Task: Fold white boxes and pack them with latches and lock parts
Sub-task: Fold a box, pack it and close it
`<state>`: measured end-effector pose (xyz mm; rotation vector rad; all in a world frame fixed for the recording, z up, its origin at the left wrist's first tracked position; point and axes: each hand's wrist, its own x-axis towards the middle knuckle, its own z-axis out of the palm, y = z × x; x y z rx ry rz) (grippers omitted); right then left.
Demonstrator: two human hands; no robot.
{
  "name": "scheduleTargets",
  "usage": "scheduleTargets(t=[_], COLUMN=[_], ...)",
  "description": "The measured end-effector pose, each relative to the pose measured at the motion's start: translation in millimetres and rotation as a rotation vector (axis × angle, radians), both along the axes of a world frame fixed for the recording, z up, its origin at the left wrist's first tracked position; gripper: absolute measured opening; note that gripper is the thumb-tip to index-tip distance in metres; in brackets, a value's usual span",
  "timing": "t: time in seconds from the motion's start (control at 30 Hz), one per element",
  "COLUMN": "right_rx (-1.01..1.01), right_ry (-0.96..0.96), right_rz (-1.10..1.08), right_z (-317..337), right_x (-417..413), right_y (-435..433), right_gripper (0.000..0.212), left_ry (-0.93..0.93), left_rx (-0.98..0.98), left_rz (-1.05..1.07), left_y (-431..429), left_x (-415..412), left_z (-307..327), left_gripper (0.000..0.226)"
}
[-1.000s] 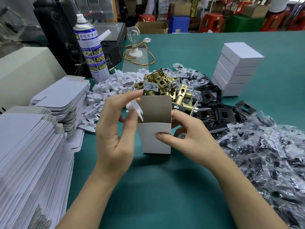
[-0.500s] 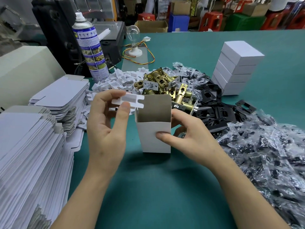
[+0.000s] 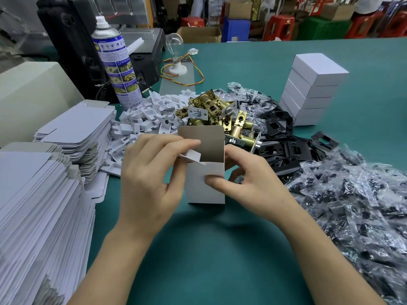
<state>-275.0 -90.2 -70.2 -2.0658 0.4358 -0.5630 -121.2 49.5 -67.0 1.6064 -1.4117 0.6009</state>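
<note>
Grips upright, open-topped white cardboard box [image 3: 207, 186], centre near on green table [image 3: 198, 249], in right hand [image 3: 248, 186], curled round its right edge. Pinches small white card insert [image 3: 192, 154] (tilted, at box mouth) in left hand [image 3: 149, 179]. Just beyond: heaped brass latches [image 3: 211, 104].

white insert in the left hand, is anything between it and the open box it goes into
Nothing visible does. The left hand pinches the insert tilted at the open mouth of the box. The lid flap stands up behind the opening, and the right hand grips the box lower down, thumb on its front face.
</note>
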Motion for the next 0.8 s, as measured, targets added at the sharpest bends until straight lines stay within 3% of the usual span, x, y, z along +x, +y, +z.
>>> scheduleTargets(t=[0.17, 0.37, 0.5, 0.63, 0.8], right_rx=[-0.015, -0.049, -0.057, -0.042, -0.041], right_ry=[0.009, 0.027, 0.016, 0.021, 0.021], right_rz=[0.002, 0.015, 0.043, 0.063, 0.068], right_z=[0, 3, 4, 3, 4], right_x=[0, -1, -2, -2, -1], right_y=[1, 1, 2, 0, 0], right_gripper=[0.028, 0.029, 0.03, 0.043, 0.031], left_ry=[-0.043, 0.125, 0.007, 0.05, 0.032], left_rx=[-0.033, -0.21, -0.104, -0.06, 0.039], left_rz=[0.121, 0.067, 0.104, 0.09, 0.041], left_y=[-3, -2, 0, 0, 2], left_x=[-3, -4, 0, 4, 6], left_z=[0, 3, 4, 5, 7], left_gripper=[0.03, 0.023, 0.012, 0.006, 0.013])
